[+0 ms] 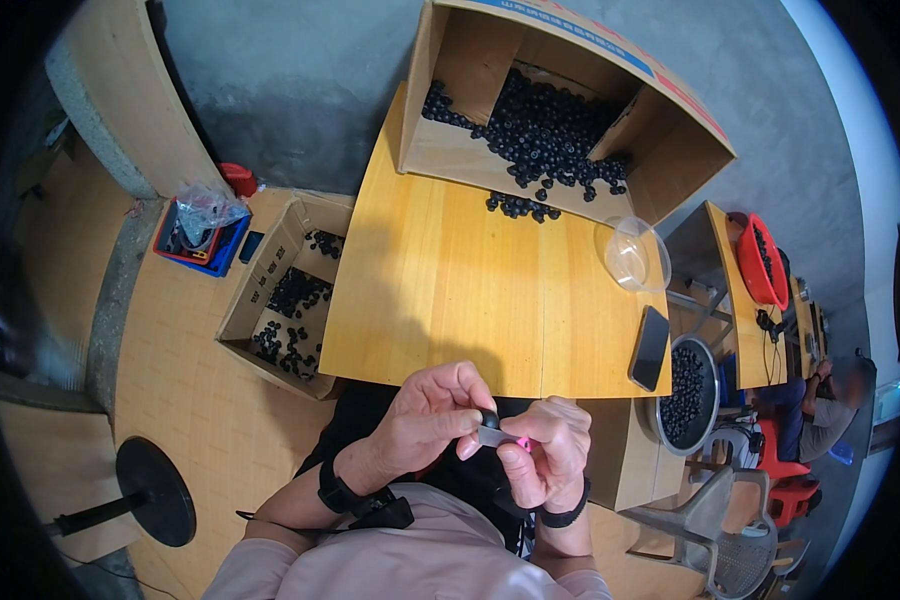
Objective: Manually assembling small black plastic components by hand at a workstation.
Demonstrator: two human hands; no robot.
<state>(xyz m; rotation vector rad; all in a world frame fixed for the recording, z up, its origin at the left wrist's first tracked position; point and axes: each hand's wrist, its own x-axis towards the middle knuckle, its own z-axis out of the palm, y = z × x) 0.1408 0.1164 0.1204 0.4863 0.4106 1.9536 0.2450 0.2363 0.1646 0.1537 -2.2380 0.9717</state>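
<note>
My left hand [422, 418] is closed, pinching a small round black piece [489, 418] between thumb and fingers just past the table's near edge. My right hand [548, 448] grips a small knife [496, 437] with a pink handle, its short flat blade against or very close to the black piece. Beyond them is the yellow wooden table [450, 330]. A cardboard box [685, 145] lies on it with its open side toward me, holding many similar black pieces [550, 120]. Several more pieces [522, 207] sit on the tabletop before it.
A clear plastic bowl [632, 255] and a phone [650, 348] rest at the table's right. Left of the table stands a low cardboard box [232, 318] with black pieces. At right are a metal basin [712, 385], a red basin [760, 262], a chair [720, 520] and a seated person [825, 405].
</note>
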